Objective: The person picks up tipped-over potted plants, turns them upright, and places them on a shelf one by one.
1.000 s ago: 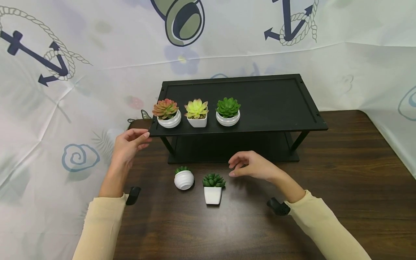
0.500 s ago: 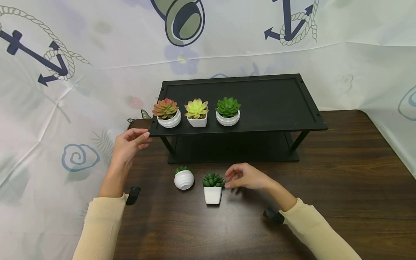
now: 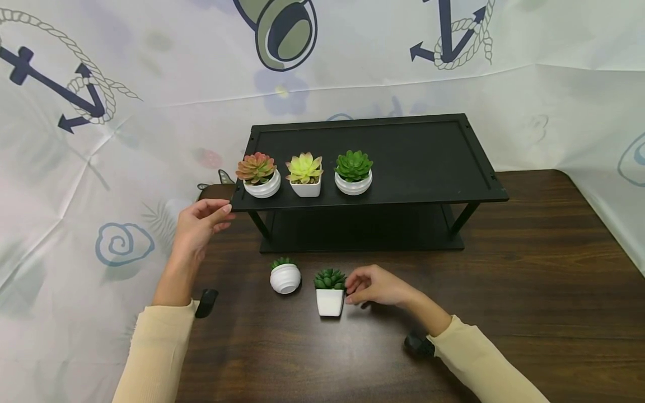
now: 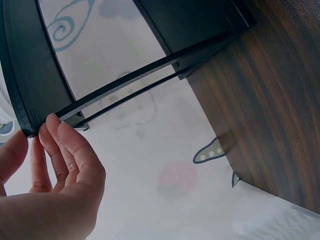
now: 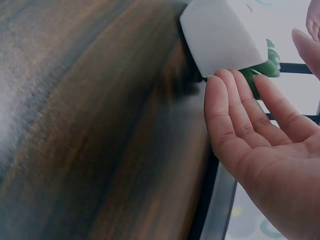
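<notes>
My left hand [image 3: 197, 226] pinches the front left corner of a black two-tier shelf [image 3: 413, 162]; in the left wrist view the thumb and fingertips sit on either side of that corner. My right hand [image 3: 375, 288] is just right of a dark green succulent in a square white pot [image 3: 330, 302], its fingers loosely bent. The right wrist view shows the fingertips [image 5: 218, 82] right at the white pot [image 5: 222, 37], the thumb apart from it. Left of this pot, a small succulent in a round white pot [image 3: 285, 279] leans back on the table.
Along the shelf top's front left stand a reddish succulent [image 3: 257, 169], a yellow-green one [image 3: 304, 169] and a bright green one [image 3: 354, 167], all in white pots. A lower tier [image 3: 353, 229] lies beneath. Behind the wooden table [image 3: 529, 268] hangs a patterned white cloth [image 3: 176, 50].
My right hand has moved down and slightly left, from in front of the shelf to beside the square pot. My left hand and all the pots have stayed in place.
</notes>
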Action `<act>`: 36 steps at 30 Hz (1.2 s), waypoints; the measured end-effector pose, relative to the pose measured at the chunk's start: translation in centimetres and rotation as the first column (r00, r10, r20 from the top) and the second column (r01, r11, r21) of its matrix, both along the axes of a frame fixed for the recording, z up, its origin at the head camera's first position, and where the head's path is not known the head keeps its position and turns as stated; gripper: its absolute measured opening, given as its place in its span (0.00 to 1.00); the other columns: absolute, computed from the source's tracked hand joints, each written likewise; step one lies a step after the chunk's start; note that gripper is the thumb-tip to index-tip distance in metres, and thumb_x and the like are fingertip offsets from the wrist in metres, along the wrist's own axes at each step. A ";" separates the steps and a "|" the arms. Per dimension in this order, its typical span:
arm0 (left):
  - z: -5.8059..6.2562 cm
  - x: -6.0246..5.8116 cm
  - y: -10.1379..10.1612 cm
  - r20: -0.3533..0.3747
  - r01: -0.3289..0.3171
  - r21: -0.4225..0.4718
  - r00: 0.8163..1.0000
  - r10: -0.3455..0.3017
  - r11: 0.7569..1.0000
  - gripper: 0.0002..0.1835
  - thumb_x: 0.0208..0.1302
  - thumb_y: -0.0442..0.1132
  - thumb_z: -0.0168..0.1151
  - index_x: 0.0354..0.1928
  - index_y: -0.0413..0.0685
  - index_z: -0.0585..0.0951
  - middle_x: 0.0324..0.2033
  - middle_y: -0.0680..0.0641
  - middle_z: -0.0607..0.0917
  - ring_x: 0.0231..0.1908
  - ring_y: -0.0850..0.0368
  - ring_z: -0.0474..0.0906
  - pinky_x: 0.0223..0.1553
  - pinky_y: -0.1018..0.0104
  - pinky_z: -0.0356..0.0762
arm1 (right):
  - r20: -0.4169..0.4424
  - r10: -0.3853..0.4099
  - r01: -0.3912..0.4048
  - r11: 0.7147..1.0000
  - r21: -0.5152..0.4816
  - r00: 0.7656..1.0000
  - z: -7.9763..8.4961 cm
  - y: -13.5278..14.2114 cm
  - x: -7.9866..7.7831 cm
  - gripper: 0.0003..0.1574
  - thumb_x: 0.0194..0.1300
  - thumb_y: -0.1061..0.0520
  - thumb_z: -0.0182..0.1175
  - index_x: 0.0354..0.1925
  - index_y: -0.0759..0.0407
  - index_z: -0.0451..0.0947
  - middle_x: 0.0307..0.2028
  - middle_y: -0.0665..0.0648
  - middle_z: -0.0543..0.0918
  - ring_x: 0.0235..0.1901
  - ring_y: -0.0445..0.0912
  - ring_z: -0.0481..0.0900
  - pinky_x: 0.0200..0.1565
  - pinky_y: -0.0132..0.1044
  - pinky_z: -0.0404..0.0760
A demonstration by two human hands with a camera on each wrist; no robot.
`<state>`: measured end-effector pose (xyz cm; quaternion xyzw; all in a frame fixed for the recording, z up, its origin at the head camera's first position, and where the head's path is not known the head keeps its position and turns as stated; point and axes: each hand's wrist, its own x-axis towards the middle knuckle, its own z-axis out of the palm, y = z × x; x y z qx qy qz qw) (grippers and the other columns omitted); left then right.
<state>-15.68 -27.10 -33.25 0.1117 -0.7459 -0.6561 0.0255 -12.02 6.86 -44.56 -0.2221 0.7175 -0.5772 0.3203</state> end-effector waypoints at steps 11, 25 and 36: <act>0.0 -0.1 -0.1 0.015 -0.007 -0.012 1.000 0.008 1.000 0.14 0.58 0.38 0.63 0.44 0.37 0.76 0.33 0.52 0.79 0.32 0.61 0.80 0.37 0.72 0.78 | 0.018 -0.025 0.024 1.000 0.007 1.000 -0.3 -0.5 -0.2 0.19 0.55 0.62 0.64 0.42 0.74 0.73 0.33 0.58 0.78 0.30 0.47 0.79 0.35 0.54 0.78; 0.1 0.1 0.1 0.006 -0.006 0.001 1.000 0.006 1.000 0.13 0.58 0.36 0.63 0.43 0.37 0.76 0.32 0.54 0.79 0.31 0.62 0.80 0.35 0.73 0.78 | -0.021 -0.054 0.056 0.995 0.081 0.998 0.4 -1.3 -2.3 0.18 0.55 0.62 0.64 0.42 0.73 0.73 0.31 0.58 0.78 0.29 0.43 0.75 0.36 0.52 0.78; -0.1 0.0 0.1 -0.019 0.004 0.012 1.000 -0.004 1.000 0.12 0.59 0.35 0.62 0.43 0.36 0.76 0.32 0.54 0.79 0.30 0.63 0.80 0.34 0.73 0.78 | -0.048 -0.078 0.083 0.990 0.115 0.996 0.1 -1.7 -2.8 0.19 0.54 0.60 0.66 0.41 0.70 0.74 0.33 0.57 0.77 0.29 0.43 0.73 0.34 0.46 0.78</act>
